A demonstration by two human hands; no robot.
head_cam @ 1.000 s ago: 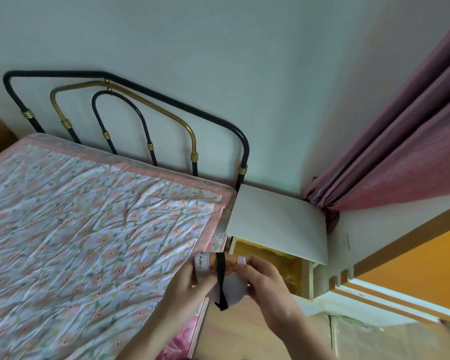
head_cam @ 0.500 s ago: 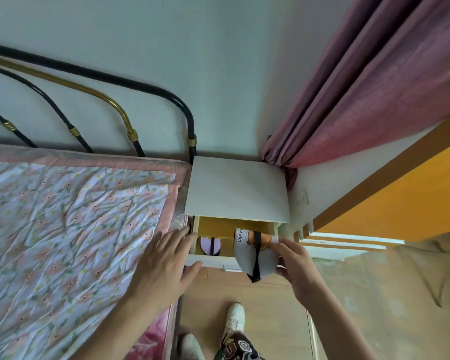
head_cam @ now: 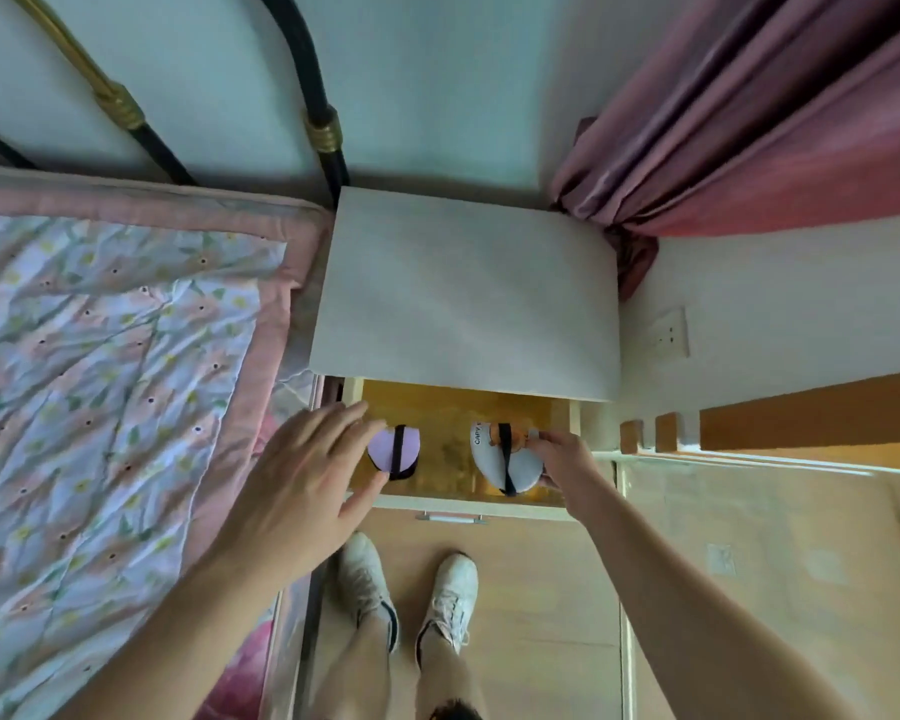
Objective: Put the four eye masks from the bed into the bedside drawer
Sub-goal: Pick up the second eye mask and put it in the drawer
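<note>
I see my right hand (head_cam: 562, 459) reaching into the open drawer (head_cam: 437, 504), fingers pinched on the right edge of the white mask (head_cam: 492, 462). The mask is folded, a black strap around its middle, and sits low at the right end of the drawer; I cannot tell whether it touches the yellow floor. The thumb lies on its near edge, the fingertips (head_cam: 539, 437) on its far edge. My left hand (head_cam: 302, 485) hovers open, fingers spread, over the drawer's left corner by the bed (head_cam: 100, 356). Just beside those fingers a lilac mask (head_cam: 385, 449) lies in the drawer's left part, well apart from the white one.
</note>
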